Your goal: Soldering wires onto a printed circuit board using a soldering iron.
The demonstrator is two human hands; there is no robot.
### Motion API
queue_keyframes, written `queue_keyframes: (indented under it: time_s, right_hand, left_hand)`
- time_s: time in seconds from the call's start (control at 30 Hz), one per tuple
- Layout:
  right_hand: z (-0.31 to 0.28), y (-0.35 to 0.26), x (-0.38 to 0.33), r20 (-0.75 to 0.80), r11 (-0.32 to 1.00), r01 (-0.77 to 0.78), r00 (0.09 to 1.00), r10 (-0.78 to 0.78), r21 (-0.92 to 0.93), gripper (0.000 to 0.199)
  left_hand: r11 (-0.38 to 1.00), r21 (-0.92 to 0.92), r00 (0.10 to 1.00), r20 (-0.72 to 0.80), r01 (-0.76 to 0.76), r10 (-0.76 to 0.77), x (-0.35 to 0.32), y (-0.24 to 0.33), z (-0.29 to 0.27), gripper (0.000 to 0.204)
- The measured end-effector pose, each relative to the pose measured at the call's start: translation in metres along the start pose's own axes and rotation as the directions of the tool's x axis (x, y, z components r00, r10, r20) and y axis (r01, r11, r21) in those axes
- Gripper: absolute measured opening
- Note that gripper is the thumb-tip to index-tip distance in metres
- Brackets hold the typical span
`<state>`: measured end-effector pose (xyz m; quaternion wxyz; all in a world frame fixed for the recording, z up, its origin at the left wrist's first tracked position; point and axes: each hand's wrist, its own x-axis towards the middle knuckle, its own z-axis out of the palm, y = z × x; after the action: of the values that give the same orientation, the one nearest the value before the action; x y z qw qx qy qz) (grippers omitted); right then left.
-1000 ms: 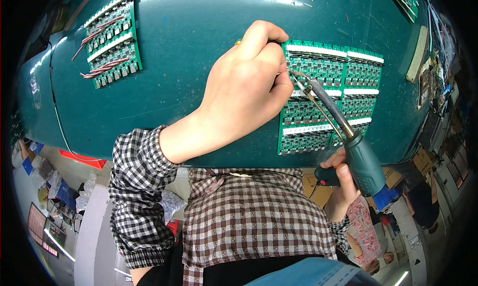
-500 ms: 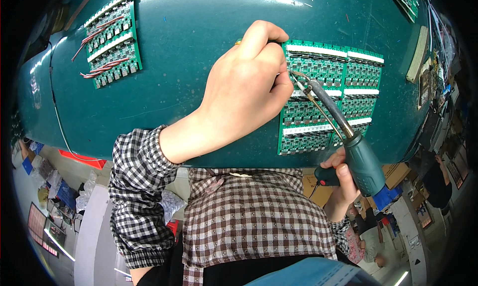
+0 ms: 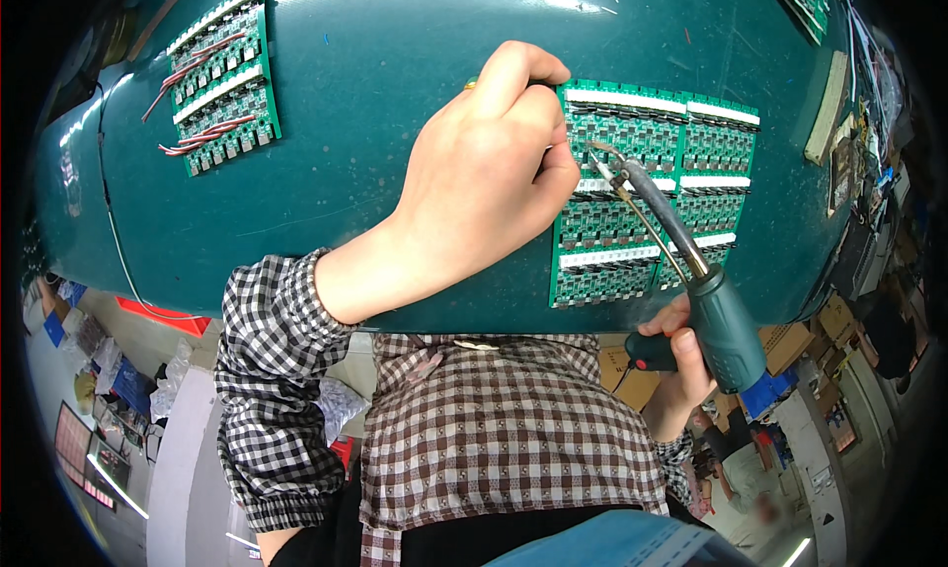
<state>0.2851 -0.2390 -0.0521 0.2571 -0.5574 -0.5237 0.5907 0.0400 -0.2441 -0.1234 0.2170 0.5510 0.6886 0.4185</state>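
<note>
My right hand (image 3: pixel 685 355) is wrapped round the handle of a dark green soldering gun (image 3: pixel 723 315). Its bent metal tip and thin solder feed tube point up and left over a green circuit board panel (image 3: pixel 617 211). The panel lies on the bench and carries rows of small parts and white strips. My left hand (image 3: pixel 504 147) is closed in a pinch at the panel's upper left edge, a little left of the soldering tip. Whatever the left fingertips hold is hidden behind the hand.
A second circuit board panel (image 3: pixel 225 83) with red, black and white wires lies at the left of the green bench (image 3: pixel 326 187). More boards (image 3: pixel 805 4) sit at the far right, above a pale bar (image 3: pixel 828 108). A cable (image 3: pixel 111 206) runs down the bench's left side.
The soldering gun's tip has shifted slightly right and away from my left fingertips. My left hand has hardly moved.
</note>
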Motion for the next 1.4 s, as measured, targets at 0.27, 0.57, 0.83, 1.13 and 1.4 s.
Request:
queue_keyframes:
  time_s: [0.27,0.57,0.83,1.13,1.4]
  right_hand:
    - [-0.006,0.003,0.013,0.023,0.986,0.03,0.999,-0.035,0.163,0.042]
    - [-0.065,0.018,0.057,-0.016,0.872,0.247,0.964,-0.265,0.423,0.032]
    - [-0.082,0.033,0.111,0.099,0.668,0.192,0.923,-0.372,0.719,0.031]
    - [-0.053,0.04,0.097,-0.038,0.685,0.23,0.958,-0.284,0.692,0.035]
    - [-0.08,0.038,0.107,0.0,0.589,0.178,0.957,-0.289,0.789,0.029]
  left_hand:
    - [0.999,0.029,1.0,-0.003,-0.023,0.023,-0.004,-0.002,0.001,0.015]
    - [0.998,0.062,1.0,0.016,-0.023,0.022,-0.002,0.005,-0.007,0.016]
    - [0.911,0.175,0.923,0.171,-0.373,0.345,-0.03,0.035,-0.017,0.033]
    - [0.777,0.085,0.742,0.377,-0.624,0.555,-0.042,0.014,0.006,0.031]
    - [0.926,0.024,0.906,0.216,-0.376,0.363,-0.007,0.017,-0.054,0.032]
